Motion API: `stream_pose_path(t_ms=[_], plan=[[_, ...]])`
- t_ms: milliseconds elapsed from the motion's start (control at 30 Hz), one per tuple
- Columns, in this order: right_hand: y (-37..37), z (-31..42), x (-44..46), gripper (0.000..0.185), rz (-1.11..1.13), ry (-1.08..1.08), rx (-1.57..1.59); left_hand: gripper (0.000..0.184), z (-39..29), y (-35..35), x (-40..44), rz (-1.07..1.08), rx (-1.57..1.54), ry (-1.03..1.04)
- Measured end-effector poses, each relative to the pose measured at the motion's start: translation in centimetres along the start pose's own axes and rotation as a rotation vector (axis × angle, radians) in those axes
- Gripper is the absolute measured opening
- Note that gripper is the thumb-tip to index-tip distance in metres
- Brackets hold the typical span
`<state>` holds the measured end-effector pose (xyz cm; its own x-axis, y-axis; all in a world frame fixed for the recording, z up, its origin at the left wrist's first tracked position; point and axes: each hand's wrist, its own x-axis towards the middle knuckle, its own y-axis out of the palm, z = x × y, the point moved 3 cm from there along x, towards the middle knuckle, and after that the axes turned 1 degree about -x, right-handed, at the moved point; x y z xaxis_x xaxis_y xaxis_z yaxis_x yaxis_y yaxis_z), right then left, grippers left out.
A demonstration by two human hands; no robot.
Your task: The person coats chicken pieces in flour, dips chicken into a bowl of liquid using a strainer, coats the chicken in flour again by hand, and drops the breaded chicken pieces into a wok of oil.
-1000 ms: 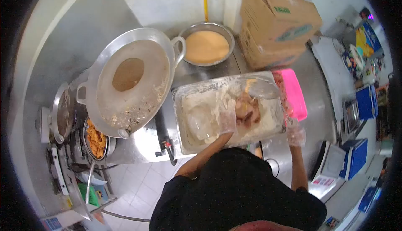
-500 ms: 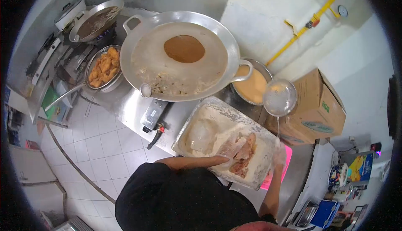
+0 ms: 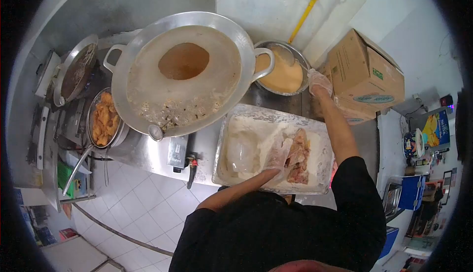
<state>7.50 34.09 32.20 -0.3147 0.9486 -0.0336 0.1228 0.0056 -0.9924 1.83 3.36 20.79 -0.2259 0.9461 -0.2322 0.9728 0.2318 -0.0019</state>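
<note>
My left hand, in a clear glove, lies with its fingers stretched out against raw floured chicken pieces. The chicken rests on flour in a metal tray. Left of the hand, a translucent plastic bowl sits in the flour. My right hand, also gloved, is closed round the handle of a round ladle-like strainer. Its head is dipped at the far side of a metal bowl of pale orange batter; part of it is hidden.
A large wok of bubbling oil stands behind the tray. Fried pieces fill a strainer at left, near a second wok. Cardboard boxes stand at right. A small strainer hangs at the wok's near rim.
My right hand has moved from beside the tray up to the batter bowl, taking the strainer into the batter. The left hand stays by the chicken. The camera view has turned.
</note>
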Motion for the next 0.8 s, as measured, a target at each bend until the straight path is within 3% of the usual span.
stream_pose_path(t_ms=[133,233,333,400,533,633,733,800], plan=[[0.4,-2.8,0.2,0.025,0.057,0.031,0.033,0.037,0.8,-0.1,0.0,-0.013,0.010,0.025],[1.3,-5.6,0.3,0.026,0.219,-0.096,0.012,0.038,1.6,0.5,-0.1,-0.020,0.013,0.034],[1.1,-6.2,-0.9,0.032,0.315,-0.026,0.145,0.039,2.4,0.7,-0.1,-0.025,0.022,0.043],[6.7,-7.0,2.1,0.036,0.327,-0.143,0.082,0.039,2.9,1.0,-0.2,-0.031,0.026,0.050],[7.8,-2.5,0.8,0.039,0.266,-0.310,0.184,0.041,3.0,0.8,-0.3,-0.050,0.029,0.078],[13.0,1.5,3.1,0.039,0.184,-0.509,-0.036,0.042,3.0,0.8,-0.4,-0.073,0.040,0.102],[13.3,1.8,1.9,0.032,0.403,0.025,0.791,0.043,3.0,1.2,-0.3,-0.161,0.071,0.209],[11.4,2.1,-0.9,0.028,0.368,0.054,1.054,0.043,3.2,1.7,-0.1,-0.267,0.108,0.325]])
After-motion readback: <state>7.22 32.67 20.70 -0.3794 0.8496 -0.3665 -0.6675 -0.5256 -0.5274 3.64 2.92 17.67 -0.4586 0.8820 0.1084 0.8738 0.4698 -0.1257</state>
